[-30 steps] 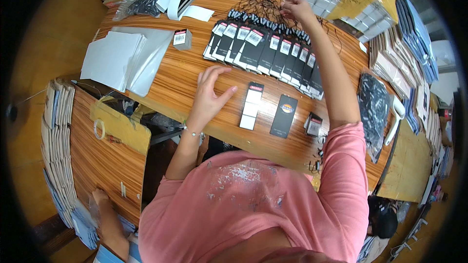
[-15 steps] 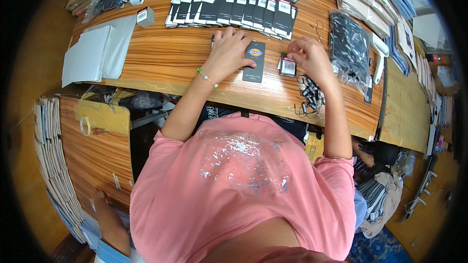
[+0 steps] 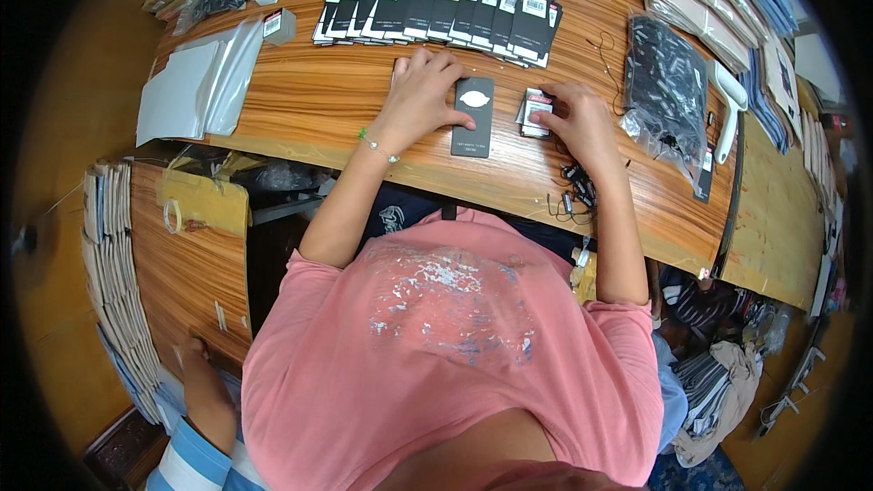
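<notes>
Left of the black tag [image 3: 471,135] on the worktop [image 3: 318,114], your left hand [image 3: 421,98] spreads, seemingly empty; right of it, your right hand [image 3: 584,123] touches the label stack [image 3: 535,107], grip unclear; likely separating one; pinch lightly

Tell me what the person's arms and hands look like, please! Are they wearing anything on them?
The left hand and right hand wear no gloves. Loose pink sleeves leave the forearms uncovered. A thin bracelet with pale and green bits circles the left wrist; I see nothing worn on the right one.
</notes>
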`<state>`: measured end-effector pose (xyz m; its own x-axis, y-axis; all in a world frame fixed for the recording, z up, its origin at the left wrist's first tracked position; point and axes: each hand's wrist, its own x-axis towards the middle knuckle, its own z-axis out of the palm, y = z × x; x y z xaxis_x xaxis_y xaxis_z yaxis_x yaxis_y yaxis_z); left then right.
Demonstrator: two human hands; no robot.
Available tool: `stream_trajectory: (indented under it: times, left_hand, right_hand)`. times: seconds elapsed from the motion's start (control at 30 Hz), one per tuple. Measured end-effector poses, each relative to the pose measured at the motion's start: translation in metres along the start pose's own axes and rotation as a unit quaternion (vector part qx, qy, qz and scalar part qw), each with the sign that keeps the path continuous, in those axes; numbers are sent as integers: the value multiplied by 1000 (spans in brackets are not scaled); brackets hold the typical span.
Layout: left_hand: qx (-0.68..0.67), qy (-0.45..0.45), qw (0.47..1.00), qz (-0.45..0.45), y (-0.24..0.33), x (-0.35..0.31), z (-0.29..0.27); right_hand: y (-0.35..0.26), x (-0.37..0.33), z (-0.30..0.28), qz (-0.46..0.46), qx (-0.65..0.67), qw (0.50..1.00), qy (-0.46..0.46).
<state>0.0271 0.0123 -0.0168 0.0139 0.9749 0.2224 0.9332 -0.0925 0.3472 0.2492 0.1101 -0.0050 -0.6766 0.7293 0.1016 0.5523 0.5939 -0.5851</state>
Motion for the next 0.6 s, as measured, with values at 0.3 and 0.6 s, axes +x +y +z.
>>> stream_trajectory:
  times: [0.3,0.6]
  left_hand:
    - [-454,-49,873,-172,1,-5,8]
    - [-510,-26,836,-199,6,-3,-3]
  right_hand:
    - [19,0,8,79,246,966,7]
    - [-2,-5,-2,58,176,979,85]
